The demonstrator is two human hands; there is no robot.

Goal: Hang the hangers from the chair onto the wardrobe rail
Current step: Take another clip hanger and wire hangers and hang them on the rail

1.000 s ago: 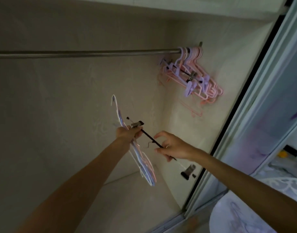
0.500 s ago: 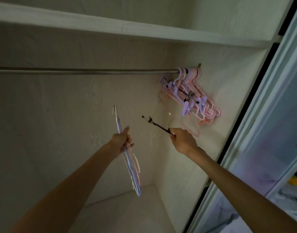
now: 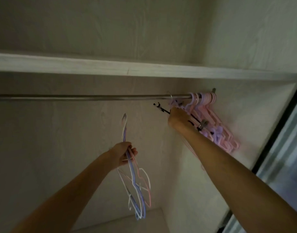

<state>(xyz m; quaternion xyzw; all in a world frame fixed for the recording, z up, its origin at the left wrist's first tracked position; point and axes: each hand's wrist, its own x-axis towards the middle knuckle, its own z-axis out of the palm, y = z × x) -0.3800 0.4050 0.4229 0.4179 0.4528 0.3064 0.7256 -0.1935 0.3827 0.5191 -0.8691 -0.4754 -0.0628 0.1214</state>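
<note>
A steel wardrobe rail [image 3: 94, 97] runs across the wardrobe under a shelf. At its right end hangs a bunch of pink and lilac hangers [image 3: 211, 118]. My right hand [image 3: 178, 121] is raised just below the rail, beside that bunch, shut on a black clip hanger [image 3: 162, 109] whose thin wire hook reaches up around the rail. My left hand [image 3: 125, 154] is lower and to the left, gripping a bundle of several thin blue, white and pink hangers [image 3: 136, 185] that dangle downward. The chair is out of view.
A pale wooden shelf [image 3: 144, 69] spans the wardrobe just above the rail. The right side wall [image 3: 245, 115] stands close behind the hung hangers. A sliding door frame [image 3: 282, 132] borders the right edge. The wardrobe floor [image 3: 136, 221] lies below.
My right hand has risen with the black clip hanger from mid-height to the rail beside the hung bunch. My left hand let go of that hanger and keeps its bundle.
</note>
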